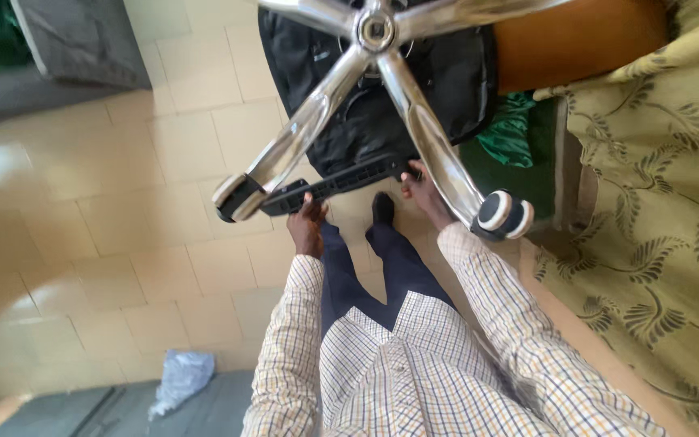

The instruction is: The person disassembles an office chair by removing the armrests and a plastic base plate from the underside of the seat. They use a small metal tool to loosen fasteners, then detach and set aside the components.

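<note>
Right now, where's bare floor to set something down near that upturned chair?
Free: the tiled floor left of the left hand, bordered by the grey mat above and the crumpled bag below. Crowded: both hands, right hand too, grip the black armrest between the chrome legs, with the bed close by.

Looking down from here I see a floor (107,186) of pale cream square tiles, glossy, with soft daylight glare at the left. A grey upholstered seat (82,40) sits at the top left, something green just behind it. A dark grey mat (123,409) lies along the bottom edge with a crumpled pale blue bag (178,379) on it. On the right hangs an olive cloth (665,202) patterned with leaves, and green fabric (507,133) is bunched beside it.
</note>
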